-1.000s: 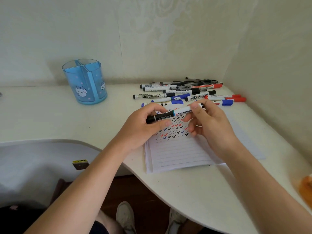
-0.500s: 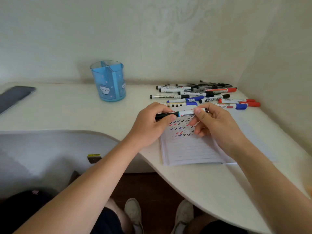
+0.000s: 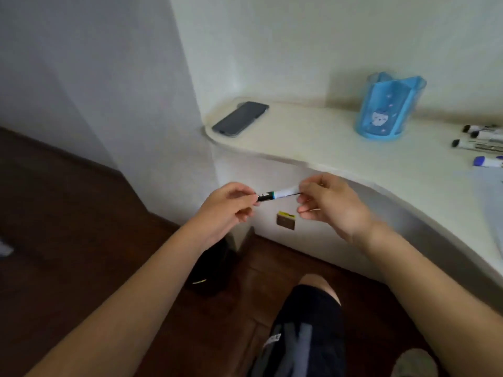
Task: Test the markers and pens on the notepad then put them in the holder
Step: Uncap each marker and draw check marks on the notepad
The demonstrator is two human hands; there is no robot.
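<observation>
Cream walls and a curved white desk (image 3: 340,148) frame a person holding a marker (image 3: 277,194) level in front of the desk edge, off the tabletop. Left hand (image 3: 228,206) pinches its black end; right hand (image 3: 330,204) pinches the white barrel. A blue holder (image 3: 388,107) stands near loose markers (image 3: 481,144); a phone (image 3: 241,118) lies well apart.

phone (image 3: 240,118) left of holder (image 3: 389,108) (on desk (image 3: 313,137))

Bare bench (image 3: 313,137) lies open between the phone (image 3: 241,118) and the holder (image 3: 386,110); loose markers (image 3: 481,144) crowd its right edge.
</observation>
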